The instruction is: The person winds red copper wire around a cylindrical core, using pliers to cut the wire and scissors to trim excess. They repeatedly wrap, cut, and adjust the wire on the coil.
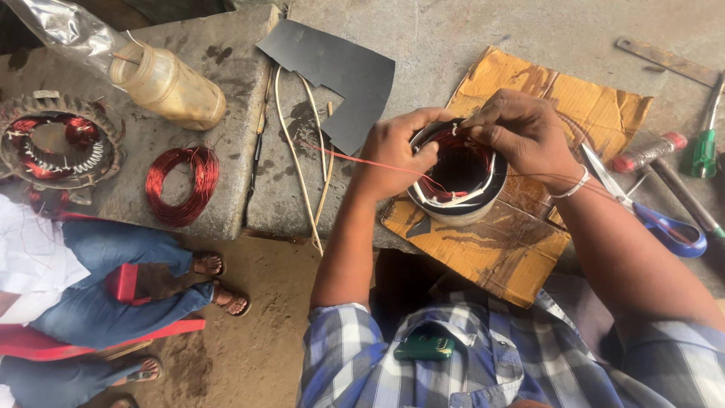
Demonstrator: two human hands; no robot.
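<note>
Stator [458, 175], a round ring wound with red copper wire and lined with white insulation, sits on a torn sheet of cardboard [529, 249] on the counter [423, 34], between both hands. The left hand [396, 155] wraps the ring's left rim, fingers curled closed against it, with a thin red wire [355, 159] running out leftward past the thumb. The right hand [521, 130] comes over the top rim, fingertips pinched shut on the winding at the upper edge. Just right of the cardboard lie blue-handled scissors [657, 219], then a red-tipped tool [648, 153] and a green-handled screwdriver [704, 147]. Left of the ring, a dark sheet [340, 72] and pale strips [302, 159] lie on the concrete. Farther left are a loose copper coil [181, 185], a capped jar [166, 85] on its side and a second stator [57, 143]. A seated person's jeans and sandals [219, 279] show below the counter edge.
</note>
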